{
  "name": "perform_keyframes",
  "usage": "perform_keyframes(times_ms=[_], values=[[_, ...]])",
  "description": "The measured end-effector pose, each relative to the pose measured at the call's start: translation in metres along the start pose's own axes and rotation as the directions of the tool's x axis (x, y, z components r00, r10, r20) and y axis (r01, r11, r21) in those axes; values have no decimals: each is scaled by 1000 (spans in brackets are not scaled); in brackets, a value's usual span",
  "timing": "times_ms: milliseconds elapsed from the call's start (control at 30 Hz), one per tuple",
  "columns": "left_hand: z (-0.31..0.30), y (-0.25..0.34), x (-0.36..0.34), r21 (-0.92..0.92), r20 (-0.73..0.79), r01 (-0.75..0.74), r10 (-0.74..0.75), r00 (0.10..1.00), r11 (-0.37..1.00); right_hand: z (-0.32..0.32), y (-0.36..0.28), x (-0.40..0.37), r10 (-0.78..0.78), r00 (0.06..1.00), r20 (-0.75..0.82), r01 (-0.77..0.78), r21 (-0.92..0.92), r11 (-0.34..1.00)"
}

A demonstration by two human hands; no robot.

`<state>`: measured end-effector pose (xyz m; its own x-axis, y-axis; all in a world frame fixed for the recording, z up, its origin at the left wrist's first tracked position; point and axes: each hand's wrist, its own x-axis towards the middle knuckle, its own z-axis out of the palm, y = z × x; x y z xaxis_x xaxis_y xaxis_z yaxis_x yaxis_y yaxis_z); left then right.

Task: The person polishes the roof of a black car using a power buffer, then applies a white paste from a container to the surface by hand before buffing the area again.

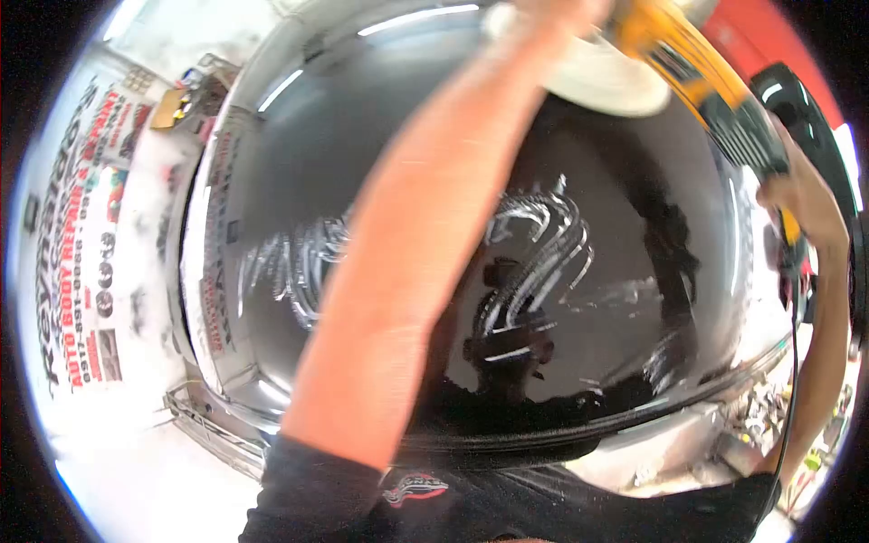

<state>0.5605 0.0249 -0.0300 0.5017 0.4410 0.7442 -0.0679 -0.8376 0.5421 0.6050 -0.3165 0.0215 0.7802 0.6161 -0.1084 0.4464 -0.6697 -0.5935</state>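
A yellow and black power polisher point(688, 68) with a round off-white pad point(611, 80) is at the top right, over a glossy black car panel point(615, 208). My left hand point(575, 14) is at the polisher's front end, near the top edge, its fingers mostly cut off by the frame. Around the rear handle, my right hand point(806, 195) is closed. Whitish streaks of compound point(534, 262) mark the middle of the panel, and more lie to the left, partly behind my left forearm.
A dark cord point(796, 362) hangs from the polisher along my right arm. On the left is a wall banner point(90, 244) with red and black lettering. Assorted items point(751, 421) lie at the lower right. Another dark glossy part point(787, 100) stands at the upper right.
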Motion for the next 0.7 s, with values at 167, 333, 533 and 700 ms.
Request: perform_keyframes(times_ms=[167, 333, 533, 700], values=[[42, 52, -21, -199, -116, 75, -100, 988, 977, -34, 87, -17, 96, 995, -16, -92, 162, 982], [-19, 15, -18, -252, -76, 138, -162, 984, 958, 2, 7, -17, 114, 992, -54, -101, 198, 975], [-158, -38, -30, -259, -227, 189, -250, 941, 947, 34, -147, -15, -12, 988, 153, 0, 81, 997], [-244, -32, -63, -219, -270, 348, -400, 876, 912, 52, -213, -30, -193, 938, 286, 196, 20, 980]])
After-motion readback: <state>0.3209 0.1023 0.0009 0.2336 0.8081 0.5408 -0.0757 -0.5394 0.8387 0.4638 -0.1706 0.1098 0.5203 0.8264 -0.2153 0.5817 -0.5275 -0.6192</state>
